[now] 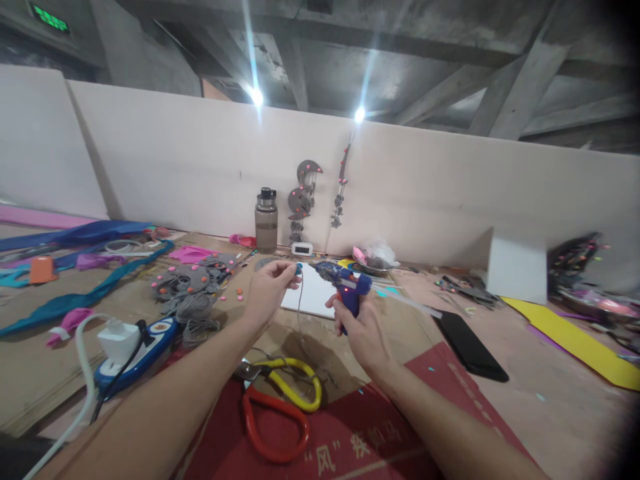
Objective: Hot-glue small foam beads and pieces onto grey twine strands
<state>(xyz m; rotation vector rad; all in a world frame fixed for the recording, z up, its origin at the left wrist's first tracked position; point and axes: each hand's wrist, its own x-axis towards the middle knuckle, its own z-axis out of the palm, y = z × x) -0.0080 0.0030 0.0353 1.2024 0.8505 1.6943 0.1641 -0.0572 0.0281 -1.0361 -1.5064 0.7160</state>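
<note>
Blue plastic, the small hot-glue gun sits gripped in the right hand, fingers wrapped round its handle, nozzle aimed left toward the left hand. That hand pinches a small blue piece, probably a bead, from which a thin grey cord hangs. Just beyond both hands lies a white rectangular board. Near the forearms, scissors with one yellow and one red handle rest on a red printed sheet. To the left a blue-and-white power strip and a heap of grey felt shapes crowd the cardboard. Right of the gun a black flat phone lies beside open pinkish tabletop. Far back, a grey water bottle stands against the pale partition wall.
</note>
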